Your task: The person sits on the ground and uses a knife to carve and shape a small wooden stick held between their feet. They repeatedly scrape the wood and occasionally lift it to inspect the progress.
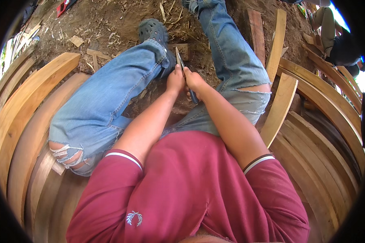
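A seated person is gripping a knife (181,64) in both hands between the knees, amid curved timber, at the centre of the frame.

The right hand (195,82) is clenching around the dark handle, low on the tool, while the left hand (175,79) is closing beside it just under the blade, apparently steadying the narrow grey blade as it is pointing up and away toward a small wooden block (183,50) on the ground. Legs in torn, faded blue jeans (109,93) are spreading to either side, leaving working room above the dirt floor (109,20), which is lying littered with pale chips and shavings. A perforated dark clog (152,30) is resting near the block. Smooth, bent planks (26,105) of light wood are arcing along both edges of the frame.
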Tool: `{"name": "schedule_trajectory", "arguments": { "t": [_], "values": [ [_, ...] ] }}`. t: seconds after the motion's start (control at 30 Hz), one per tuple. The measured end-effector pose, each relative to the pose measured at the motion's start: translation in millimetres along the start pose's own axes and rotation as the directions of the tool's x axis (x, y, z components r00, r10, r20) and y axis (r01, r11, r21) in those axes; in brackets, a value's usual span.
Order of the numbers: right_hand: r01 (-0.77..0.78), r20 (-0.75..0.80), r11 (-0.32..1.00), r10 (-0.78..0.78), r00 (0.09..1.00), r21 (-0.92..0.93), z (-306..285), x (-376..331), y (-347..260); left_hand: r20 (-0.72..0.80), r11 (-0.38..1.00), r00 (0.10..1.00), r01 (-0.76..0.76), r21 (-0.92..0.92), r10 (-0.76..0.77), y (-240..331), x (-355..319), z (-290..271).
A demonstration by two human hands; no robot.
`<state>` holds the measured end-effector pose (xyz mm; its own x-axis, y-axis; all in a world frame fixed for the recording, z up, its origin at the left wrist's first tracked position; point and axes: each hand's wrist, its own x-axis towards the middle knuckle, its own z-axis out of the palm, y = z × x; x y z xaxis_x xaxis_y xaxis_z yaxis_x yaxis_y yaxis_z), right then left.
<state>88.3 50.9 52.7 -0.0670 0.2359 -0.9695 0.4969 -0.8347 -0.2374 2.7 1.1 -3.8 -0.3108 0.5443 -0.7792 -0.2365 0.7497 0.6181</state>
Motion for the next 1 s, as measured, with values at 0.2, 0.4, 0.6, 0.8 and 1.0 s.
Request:
{"name": "schedule_trajectory", "arguments": {
  "t": [0.2, 0.4, 0.6, 0.8, 1.0],
  "values": [
    [0.001, 0.035, 0.999, -0.003, 0.999, 0.052, -2, -22, 6, -0.052, 0.999, 0.998, -0.036, 0.028, 0.037, -10, 8, 2],
    [0.04, -0.013, 0.999, -0.041, 0.999, -0.026, -1, -5, -6, -0.032, 1.0, 0.999, -0.006, 0.015, 0.006, -9, 6, 1],
    [0.046, 0.016, 0.995, -0.044, 0.999, -0.093, -5, 23, -1, -0.001, 0.999, 1.0, -0.026, -0.037, 0.026, 3, -4, 2],
    [0.077, 0.02, 0.984, -0.075, 0.997, -0.162, -7, 29, -3, -0.04, 0.994, 0.997, -0.061, 0.096, 0.065, 4, -5, 0],
    [0.158, -0.035, 0.961, -0.17, 0.985, -0.228, -3, 39, 0, -0.053, 0.99, 0.994, -0.088, 0.108, 0.094, -5, 1, 2]
  ]
}}
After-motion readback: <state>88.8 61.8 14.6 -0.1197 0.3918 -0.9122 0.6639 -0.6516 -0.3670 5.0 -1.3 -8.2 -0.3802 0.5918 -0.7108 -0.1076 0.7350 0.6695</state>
